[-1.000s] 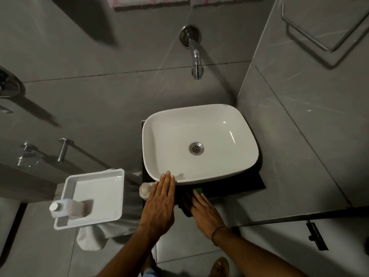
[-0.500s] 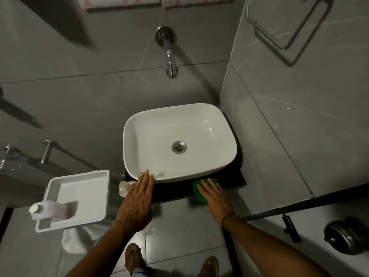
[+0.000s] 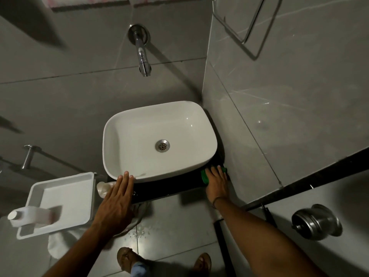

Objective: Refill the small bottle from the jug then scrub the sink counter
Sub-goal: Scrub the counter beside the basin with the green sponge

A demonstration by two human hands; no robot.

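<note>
A white basin (image 3: 159,116) sits on a black sink counter (image 3: 169,188). My right hand (image 3: 216,182) presses a green scrub pad (image 3: 204,176) flat on the counter's right front corner, next to the side wall. My left hand (image 3: 117,202) lies flat, fingers together, on the counter's left front with its fingertips touching the basin rim. A small white bottle (image 3: 30,216) lies on its side at the front of a white tray (image 3: 65,194) to the left. No jug is in view.
A chrome tap (image 3: 142,54) juts from the back wall above the basin. A pale round object (image 3: 102,188) sits beside the counter's left end, above white cloth (image 3: 58,244). A steel door knob (image 3: 316,221) is at right. My sandalled feet (image 3: 127,258) stand below.
My right hand has slid the green pad rightward along the counter's front to the right corner. My left hand has stayed at the basin's front rim. The view has shifted right.
</note>
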